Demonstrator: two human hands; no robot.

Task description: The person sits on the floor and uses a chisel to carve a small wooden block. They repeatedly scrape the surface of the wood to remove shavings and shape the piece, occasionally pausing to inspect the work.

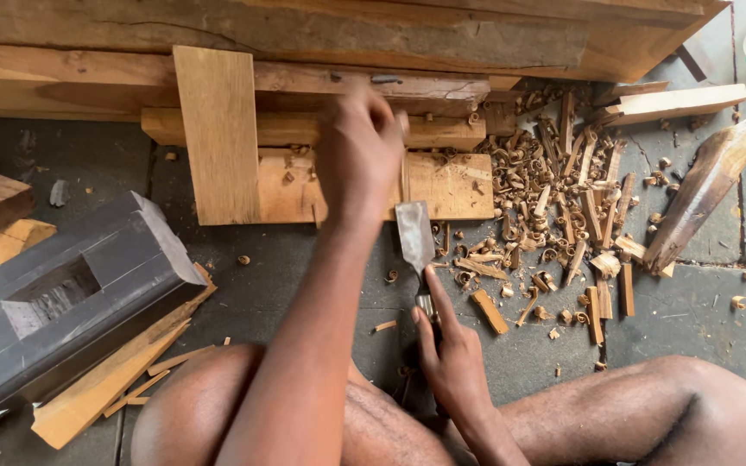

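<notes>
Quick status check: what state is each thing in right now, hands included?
Left hand: pressed down on the board, closed around something narrow I cannot make out.
Right hand: gripping the chisel, forefinger along its neck.
Chisel: blade flat, pointing at the board.
Board: lying flat on the floor.
Shavings: scattered to the right.
Dark block: lying tilted, mortise open.

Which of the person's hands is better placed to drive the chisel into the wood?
The right hand: it grips the chisel by its handle, blade pointing at the wooden block. The left hand rests on that block, steadying it.
</notes>
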